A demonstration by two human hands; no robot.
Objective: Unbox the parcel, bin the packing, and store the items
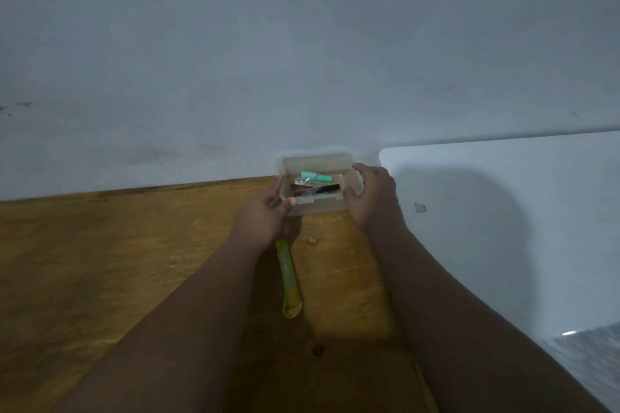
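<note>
A small clear plastic storage box (320, 204) stands at the far edge of the wooden table, against the wall, with its lid tipped up behind it. Inside lie a teal item (313, 177) and a dark flat packet (317, 190). My left hand (268, 214) grips the box's left front corner, thumb on the rim. Over on the other side, my right hand (370, 196) holds the box's right wall. Under my left wrist a yellow-green utility knife (289, 278) lies on the table.
The wooden table (117, 261) meets a grey-white wall (302, 60). A white surface (503, 228) adjoins the table on the right, with a small clear scrap (420, 207) on it. A tiny crumb (313, 241) lies near the box.
</note>
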